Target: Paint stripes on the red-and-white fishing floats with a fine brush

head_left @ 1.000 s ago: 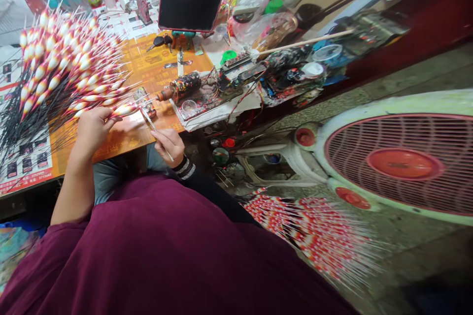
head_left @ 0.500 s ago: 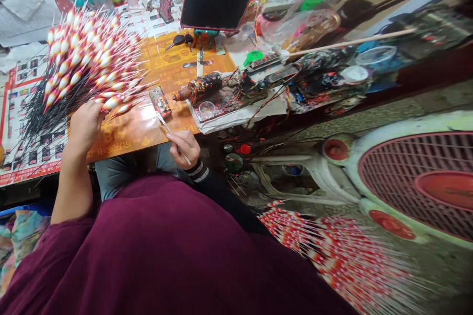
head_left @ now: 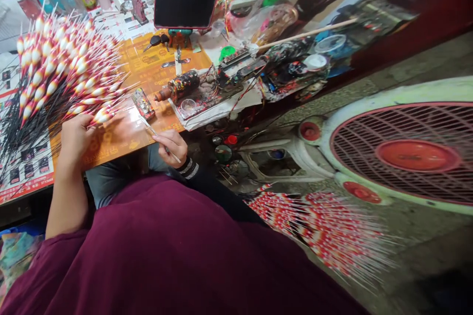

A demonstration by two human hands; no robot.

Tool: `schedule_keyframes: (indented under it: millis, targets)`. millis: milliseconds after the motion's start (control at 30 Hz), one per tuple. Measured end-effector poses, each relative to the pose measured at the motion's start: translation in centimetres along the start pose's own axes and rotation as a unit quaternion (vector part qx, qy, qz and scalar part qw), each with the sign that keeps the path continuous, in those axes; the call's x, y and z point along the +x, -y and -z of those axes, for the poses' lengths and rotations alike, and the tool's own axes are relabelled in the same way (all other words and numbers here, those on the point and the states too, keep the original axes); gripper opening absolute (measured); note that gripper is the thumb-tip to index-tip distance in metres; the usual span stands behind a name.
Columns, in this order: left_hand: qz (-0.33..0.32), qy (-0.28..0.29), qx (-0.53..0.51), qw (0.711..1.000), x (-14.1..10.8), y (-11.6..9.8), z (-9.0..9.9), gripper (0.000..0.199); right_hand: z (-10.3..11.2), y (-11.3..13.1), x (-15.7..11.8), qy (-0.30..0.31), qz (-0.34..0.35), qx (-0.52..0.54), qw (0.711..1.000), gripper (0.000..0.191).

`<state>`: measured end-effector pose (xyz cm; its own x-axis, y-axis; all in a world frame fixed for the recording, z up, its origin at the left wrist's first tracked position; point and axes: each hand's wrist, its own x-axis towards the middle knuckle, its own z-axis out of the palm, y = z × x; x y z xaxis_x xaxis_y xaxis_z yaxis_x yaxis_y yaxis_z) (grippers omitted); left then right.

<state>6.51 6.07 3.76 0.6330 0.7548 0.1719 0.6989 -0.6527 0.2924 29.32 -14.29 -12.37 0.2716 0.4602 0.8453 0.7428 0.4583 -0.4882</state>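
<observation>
A big bundle of white fishing floats (head_left: 70,59) with red-and-yellow ends and thin black stems lies at the left of the table. At its near edge, my left hand (head_left: 76,135) is closed, with its fingertips pinching a small group of floats (head_left: 101,117). My right hand (head_left: 172,146) is closed around a slim pale tool (head_left: 148,125), held like a pen; its exact kind is unclear. The tool points up and left toward a small paint-spattered block (head_left: 143,103) on the orange table sheet (head_left: 125,145).
Beyond the block, a paint-stained motor (head_left: 183,83) sits on a messy board. A dark-screened phone (head_left: 185,8) stands at the back, with keys (head_left: 157,41) before it. On the floor to the right are a fan (head_left: 399,150) and more red-and-white floats (head_left: 328,231).
The view has shifted, moving the table things leftward. My left hand's small group of floats now sits slightly nearer me, apart from the bundle. My right hand keeps the tool near the block.
</observation>
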Motion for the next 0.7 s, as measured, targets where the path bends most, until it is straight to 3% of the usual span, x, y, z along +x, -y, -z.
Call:
schedule_keyframes:
  millis: [167,267,400,700]
  targets:
    - [-0.024,-0.014,-0.019,0.999,-0.3,-2.5,1.0,0.009,-0.4,-0.6,-0.6,0.023,-0.037,-0.004,0.999,0.035]
    - [-0.028,0.000,-0.010,1.000,-0.1,-3.6,0.9,0.011,-0.7,-1.0,-0.9,0.011,-0.024,0.018,0.999,0.038]
    - [-0.029,0.005,-0.003,1.000,0.5,-4.1,0.4,0.015,-0.7,-0.8,-0.6,-0.002,-0.009,0.030,1.000,0.040]
    - [-0.031,0.023,-0.008,0.999,1.5,-5.4,-0.6,0.018,-0.2,0.3,-0.1,0.039,-0.063,-0.032,0.997,0.037]
